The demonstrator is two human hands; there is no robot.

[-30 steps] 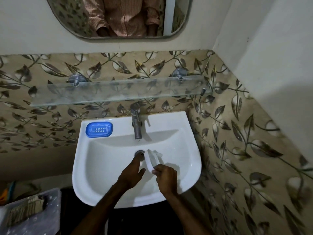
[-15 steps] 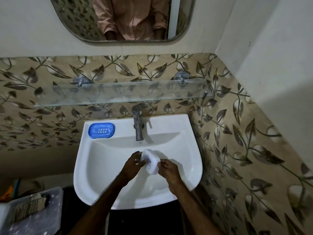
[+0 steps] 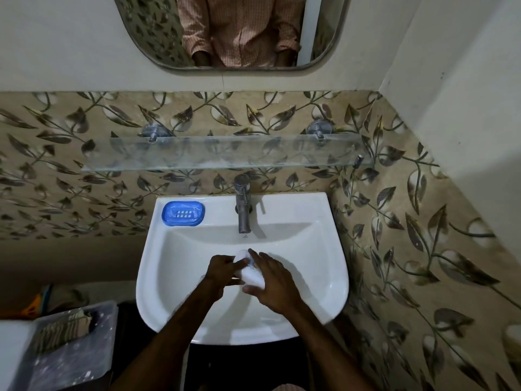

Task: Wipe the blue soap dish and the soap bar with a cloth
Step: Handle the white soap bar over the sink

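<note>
Okay, nearest first: a clear plastic box (image 3: 76, 351) sits low on the left, with something ribbed inside that is too dim to identify. Both bare forearms reach up from the bottom edge and meet over the basin of the white sink (image 3: 324, 213). The left hand (image 3: 222, 270) has its fingers curled round the left side of a white lump (image 3: 253, 275) and is gripping it. The right hand (image 3: 272, 280) lies over the lump from the right, with fingers stretched nearly straight across the top and the thumb on the near side; it is touching more than clamping. I cannot tell whether the lump is the soap bar, the cloth, or one wrapped in the other. It is held above the basin, roughly below the tap (image 3: 243, 206). The blue soap dish (image 3: 182, 213) sits on the sink's back ledge, left of the tap and well apart from the hands, with its slotted bottom showing. Further back, a glass shelf (image 3: 225, 153) runs along the leaf-patterned tiles. Above that, a mirror (image 3: 231, 32) reflects a striped shirt.
</note>
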